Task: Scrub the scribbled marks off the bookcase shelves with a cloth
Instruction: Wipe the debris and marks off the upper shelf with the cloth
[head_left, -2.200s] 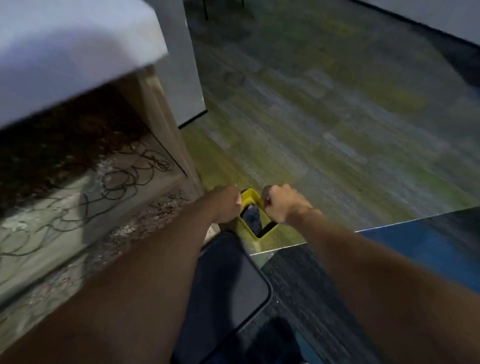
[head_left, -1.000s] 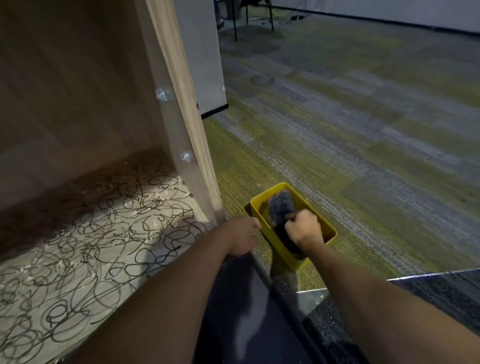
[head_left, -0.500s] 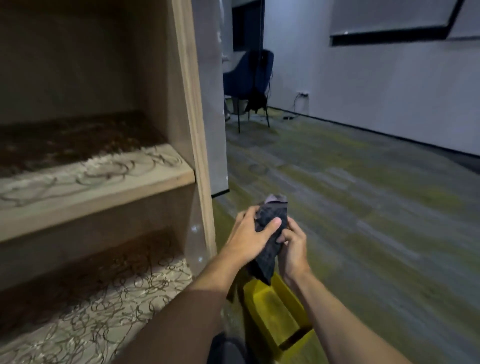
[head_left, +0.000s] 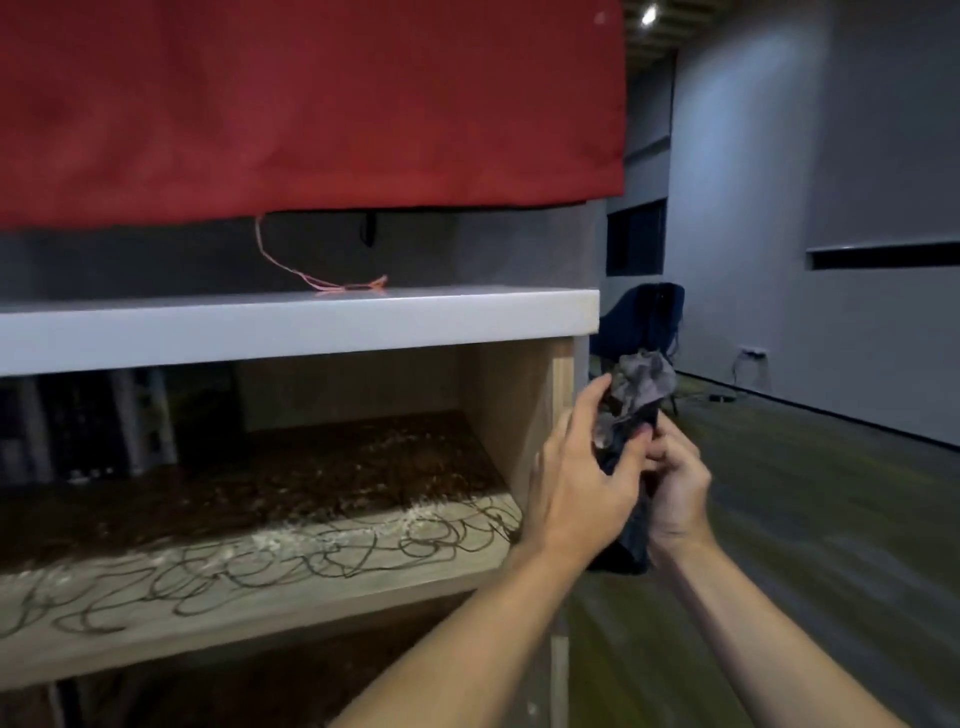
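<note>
Head view. Both hands are raised in front of the bookcase's right end, just right of its side panel (head_left: 563, 384), and together they grip one dark cloth (head_left: 641, 382). The left hand (head_left: 576, 483) wraps the cloth from the left, thumb pressed across its middle and fingers curled behind. The right hand (head_left: 675, 483) clasps it from the right, fingers bent round the lower part. The cloth's crumpled grey top bunches above the fingers; its darker tail hangs below the wrists. The cloth is held in the air, apart from the shelf and touching no surface of the bookcase.

The shelf (head_left: 249, 566) lies to the left of and slightly below the hands. Black looping scribbles (head_left: 332, 556) cover its pale front strip from the left edge of the frame to the right end, close beside the left wrist. The rear of the shelf is dark and speckled; the marks there cannot be made out. Books (head_left: 78, 426) stand upright at the back left. A white top board (head_left: 311, 322) caps the bookcase, with a loose red thread (head_left: 332, 283) resting on it. A red fabric (head_left: 311, 104) hangs above, filling the upper frame. To the right lie a carpeted floor (head_left: 810, 519), a grey wall (head_left: 831, 182) and a dark blue chair (head_left: 644, 317) in the distance behind the cloth.
</note>
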